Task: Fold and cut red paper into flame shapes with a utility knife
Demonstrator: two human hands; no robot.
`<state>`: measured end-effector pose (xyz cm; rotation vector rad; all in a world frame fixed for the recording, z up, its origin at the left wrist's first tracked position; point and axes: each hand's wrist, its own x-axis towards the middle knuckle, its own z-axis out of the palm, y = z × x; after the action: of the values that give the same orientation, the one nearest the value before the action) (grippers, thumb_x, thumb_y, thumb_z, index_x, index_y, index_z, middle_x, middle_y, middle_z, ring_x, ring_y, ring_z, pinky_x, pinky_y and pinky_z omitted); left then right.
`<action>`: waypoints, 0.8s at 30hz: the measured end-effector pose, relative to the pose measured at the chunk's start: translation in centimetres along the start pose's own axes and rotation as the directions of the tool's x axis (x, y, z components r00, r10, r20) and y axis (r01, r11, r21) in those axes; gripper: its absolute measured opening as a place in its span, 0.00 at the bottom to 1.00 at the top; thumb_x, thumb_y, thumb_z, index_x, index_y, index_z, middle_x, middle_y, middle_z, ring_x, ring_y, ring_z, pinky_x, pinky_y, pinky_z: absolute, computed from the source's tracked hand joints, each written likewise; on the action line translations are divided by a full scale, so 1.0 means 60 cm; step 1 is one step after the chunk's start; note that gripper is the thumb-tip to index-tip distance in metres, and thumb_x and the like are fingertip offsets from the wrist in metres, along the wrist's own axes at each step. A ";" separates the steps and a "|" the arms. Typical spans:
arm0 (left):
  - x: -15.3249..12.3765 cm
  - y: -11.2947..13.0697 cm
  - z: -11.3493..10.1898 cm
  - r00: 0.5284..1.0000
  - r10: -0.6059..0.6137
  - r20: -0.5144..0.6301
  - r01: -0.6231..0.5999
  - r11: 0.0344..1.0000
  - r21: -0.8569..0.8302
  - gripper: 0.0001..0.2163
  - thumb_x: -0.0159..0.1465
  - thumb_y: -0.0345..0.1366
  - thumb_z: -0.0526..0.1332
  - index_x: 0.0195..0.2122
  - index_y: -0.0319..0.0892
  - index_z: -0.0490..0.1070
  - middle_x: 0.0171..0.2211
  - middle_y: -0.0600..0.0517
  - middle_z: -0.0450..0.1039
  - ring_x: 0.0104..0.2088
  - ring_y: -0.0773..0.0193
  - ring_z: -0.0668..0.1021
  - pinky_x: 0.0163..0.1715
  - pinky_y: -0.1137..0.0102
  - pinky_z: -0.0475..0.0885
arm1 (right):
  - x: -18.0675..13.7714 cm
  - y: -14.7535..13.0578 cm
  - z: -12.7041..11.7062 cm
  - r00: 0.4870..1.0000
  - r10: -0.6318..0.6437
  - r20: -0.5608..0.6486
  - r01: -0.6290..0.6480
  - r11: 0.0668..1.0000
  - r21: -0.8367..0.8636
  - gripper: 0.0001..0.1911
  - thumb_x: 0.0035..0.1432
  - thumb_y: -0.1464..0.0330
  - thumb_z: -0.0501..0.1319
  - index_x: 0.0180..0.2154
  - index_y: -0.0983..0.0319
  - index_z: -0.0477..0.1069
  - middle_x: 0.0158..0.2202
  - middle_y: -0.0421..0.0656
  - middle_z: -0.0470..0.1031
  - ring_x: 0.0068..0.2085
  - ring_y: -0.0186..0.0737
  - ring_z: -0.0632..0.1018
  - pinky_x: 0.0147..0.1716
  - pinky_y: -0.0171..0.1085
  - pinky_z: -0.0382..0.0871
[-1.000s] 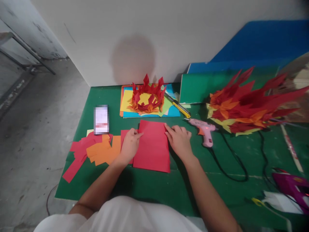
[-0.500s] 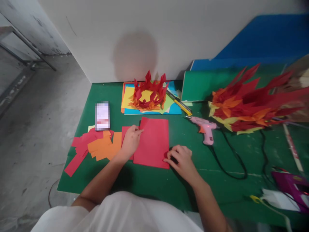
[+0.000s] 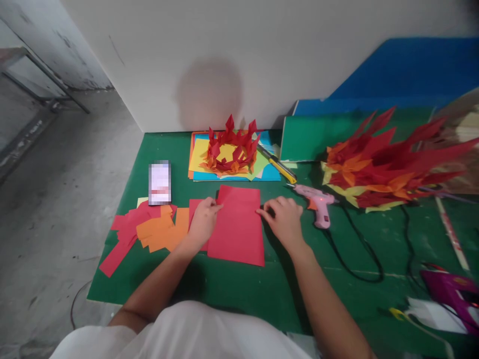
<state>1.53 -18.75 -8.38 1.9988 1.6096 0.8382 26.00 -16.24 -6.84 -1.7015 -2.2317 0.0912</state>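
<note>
A folded sheet of red paper point(image 3: 239, 232) lies flat on the green table in front of me, over another red sheet point(image 3: 194, 205) that sticks out at its left. With fingertips pressed together, my left hand point(image 3: 204, 219) pinches the upper left edge of the folded paper. At the opposite edge, my right hand point(image 3: 283, 219) has thumb and curled fingers closed on the paper's right side. Orange paper pieces point(image 3: 159, 232) and red paper strips point(image 3: 123, 234) are piled left of my left hand. To the right of my right hand rests a pink glue gun point(image 3: 318, 202).
Behind the paper, a red and orange folded-paper crown point(image 3: 232, 154) stands on stacked coloured sheets point(image 3: 198, 149), beside a yellow utility knife point(image 3: 279, 164). A phone point(image 3: 159, 184) lies at left. A larger flame-like paper piece point(image 3: 374, 169), a black cord point(image 3: 354, 269) and a purple object point(image 3: 447, 294) occupy the right.
My right hand has moved up along the paper's right edge, from near the lower corner to the upper part. My left hand stays in place. The view has tilted slightly.
</note>
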 end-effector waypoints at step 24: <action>-0.004 0.012 -0.005 0.998 0.019 -0.064 -0.013 0.997 0.082 0.13 0.66 0.29 0.52 0.37 0.40 0.77 0.32 0.48 0.70 0.33 0.62 0.74 0.36 0.65 0.73 | -0.166 -0.042 -0.048 0.970 -0.196 0.142 0.169 0.968 0.183 0.20 0.64 0.58 0.52 0.23 0.60 0.67 0.25 0.39 0.70 0.30 0.37 0.68 0.33 0.39 0.50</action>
<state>1.82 -19.18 -7.72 2.0628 1.6915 0.8644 26.85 -26.83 -5.70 -1.4373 -2.4081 0.3737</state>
